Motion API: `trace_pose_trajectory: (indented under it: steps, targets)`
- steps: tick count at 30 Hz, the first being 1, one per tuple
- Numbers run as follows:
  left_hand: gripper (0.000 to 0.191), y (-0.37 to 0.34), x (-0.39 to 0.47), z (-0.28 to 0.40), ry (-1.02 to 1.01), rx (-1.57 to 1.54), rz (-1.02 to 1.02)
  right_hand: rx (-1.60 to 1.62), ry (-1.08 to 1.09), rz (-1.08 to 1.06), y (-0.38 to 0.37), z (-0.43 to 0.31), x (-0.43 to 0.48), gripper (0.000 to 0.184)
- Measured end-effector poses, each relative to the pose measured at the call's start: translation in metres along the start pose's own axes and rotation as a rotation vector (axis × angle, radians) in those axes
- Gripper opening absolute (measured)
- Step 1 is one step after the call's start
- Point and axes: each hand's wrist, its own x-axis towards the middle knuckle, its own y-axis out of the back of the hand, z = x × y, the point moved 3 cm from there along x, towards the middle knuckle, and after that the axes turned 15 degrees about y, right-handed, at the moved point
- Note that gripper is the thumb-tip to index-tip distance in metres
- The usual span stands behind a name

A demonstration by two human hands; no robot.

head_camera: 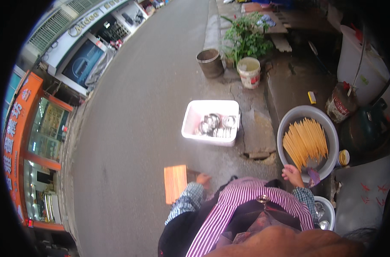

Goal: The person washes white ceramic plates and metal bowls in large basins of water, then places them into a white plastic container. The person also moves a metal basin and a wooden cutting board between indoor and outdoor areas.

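Observation:
A wide grey basin (pixel 281 141) stands on the right with many thin wooden sticks (pixel 306 141) fanned out in it. My right hand (pixel 292 175) is at the basin's near left rim, fingers curled; whether it holds anything is unclear. A purple cloth or wrapper (pixel 314 177) hangs on the rim beside it. At lower left, my left hand (pixel 203 180) is blurred, close to a flat wooden board or stool top (pixel 175 183); its grip cannot be made out. Ahead, a white plastic tub (pixel 211 139) holds several shiny metal bowls or dishes (pixel 211 121).
A dark bucket (pixel 211 64), a white paint-type bucket (pixel 249 77) and a leafy plant (pixel 246 40) stand ahead on the kerb. A smaller basin (pixel 331 213) with metal items is at lower right. A green gas cylinder (pixel 362 131) lies beyond the sticks; shops line the far left.

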Motion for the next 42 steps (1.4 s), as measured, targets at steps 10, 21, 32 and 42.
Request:
trace_pose_trajectory:
  steps: [10, 21, 32, 42]
  targets:
    - [0.041, -0.011, 0.003, -0.003, 0.189, -0.054, -0.011, -0.08, -0.082, -0.048, 0.0, -0.013, 0.03, 0.039]
    - [0.034, 0.008, 0.08, 0.013, 0.27, -0.155, -0.032, -0.141, -0.193, -0.091, -0.046, -0.021, 0.115, 0.038]
    - [0.038, 0.062, 0.165, 0.089, 0.158, -0.262, -0.026, -0.274, -0.309, -0.233, -0.136, -0.052, 0.245, 0.035]
    - [0.043, 0.056, 0.179, 0.137, 0.213, -0.57, 0.037, -0.283, -0.287, -0.617, -0.199, -0.04, 0.409, 0.036]
